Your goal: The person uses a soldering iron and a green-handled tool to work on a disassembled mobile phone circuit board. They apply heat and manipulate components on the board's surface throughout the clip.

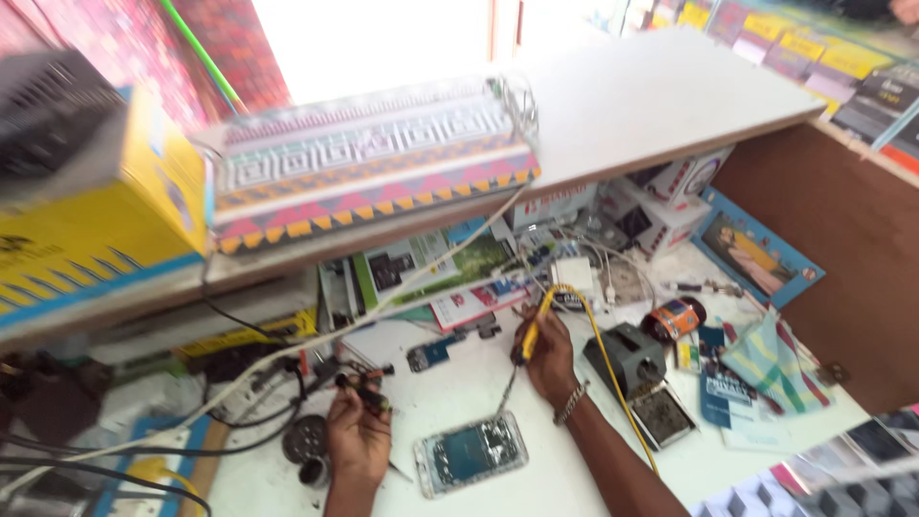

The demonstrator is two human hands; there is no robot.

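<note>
My right hand is closed pen-style on a yellow soldering iron, tip angled down toward the opened phone lying flat near me, likely for reach to its board. My left hand pinches a small dark tool just left of the phone, wrist resting on the white bench. A grey iron stand sits right.
</note>
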